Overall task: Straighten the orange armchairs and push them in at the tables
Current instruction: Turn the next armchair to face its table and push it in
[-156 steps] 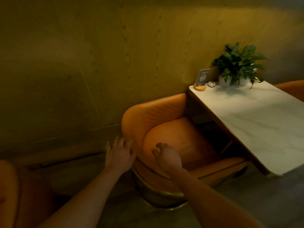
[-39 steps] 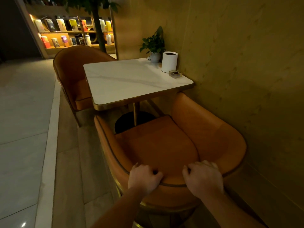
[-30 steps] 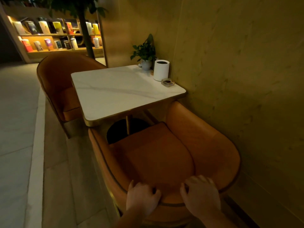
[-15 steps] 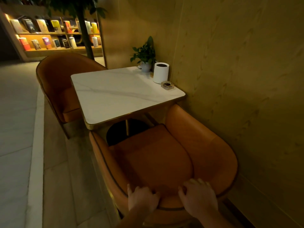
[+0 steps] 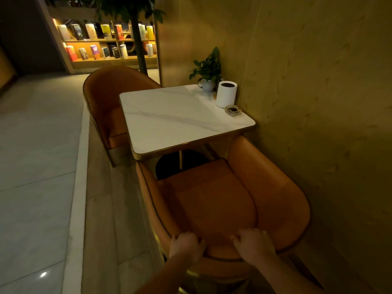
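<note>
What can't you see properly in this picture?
Head view:
- Base of the near armchair: mostly hidden by its own back and cut off at the bottom edge.
- Seat of the far armchair: partly hidden behind the table.
- Titles of the books: too small and blurred.
- Contents of the ashtray: too small and dark.

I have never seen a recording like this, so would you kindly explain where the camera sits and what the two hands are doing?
There is no machine here. A person wears one wide-angle camera on the head, looking forward and down, so you see their own arms. The left hand and the right hand both grip the top of the backrest of the near armchair, which faces a table beside the wall. On the table stand a potted plant, a white canister and a small ashtray. A second armchair sits at another side of the table, and a lit bookshelf is in the background.
</note>
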Available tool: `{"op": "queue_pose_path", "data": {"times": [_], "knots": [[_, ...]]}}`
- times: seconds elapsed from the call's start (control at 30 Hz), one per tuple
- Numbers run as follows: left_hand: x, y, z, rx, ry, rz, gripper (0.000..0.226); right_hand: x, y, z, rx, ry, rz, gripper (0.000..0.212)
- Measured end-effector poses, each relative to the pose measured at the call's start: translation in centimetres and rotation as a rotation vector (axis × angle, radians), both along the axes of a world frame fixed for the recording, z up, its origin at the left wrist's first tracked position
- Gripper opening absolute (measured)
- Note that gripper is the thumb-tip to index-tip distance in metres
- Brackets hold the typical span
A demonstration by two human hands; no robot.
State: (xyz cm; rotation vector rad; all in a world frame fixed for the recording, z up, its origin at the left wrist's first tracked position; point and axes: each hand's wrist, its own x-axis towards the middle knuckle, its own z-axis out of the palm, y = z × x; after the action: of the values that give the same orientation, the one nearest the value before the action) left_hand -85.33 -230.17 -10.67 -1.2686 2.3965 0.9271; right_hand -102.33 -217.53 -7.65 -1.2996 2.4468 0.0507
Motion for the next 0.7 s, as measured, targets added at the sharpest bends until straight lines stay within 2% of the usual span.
{"op": "queue_pose_path", "data": {"times": [0.13,0.7], "knots": [[0.3,0.3,0.8,0.012,0.041,0.069,0.034,-0.3,0.0,0.7,-0.113,-0.053,-0.017,0.036],[5.7,1.0,8.6,-0.187,0.067,0.173,0.043,2.1,-2.8,7.8,-0.245,-0.083,0.098,0.029]]}}
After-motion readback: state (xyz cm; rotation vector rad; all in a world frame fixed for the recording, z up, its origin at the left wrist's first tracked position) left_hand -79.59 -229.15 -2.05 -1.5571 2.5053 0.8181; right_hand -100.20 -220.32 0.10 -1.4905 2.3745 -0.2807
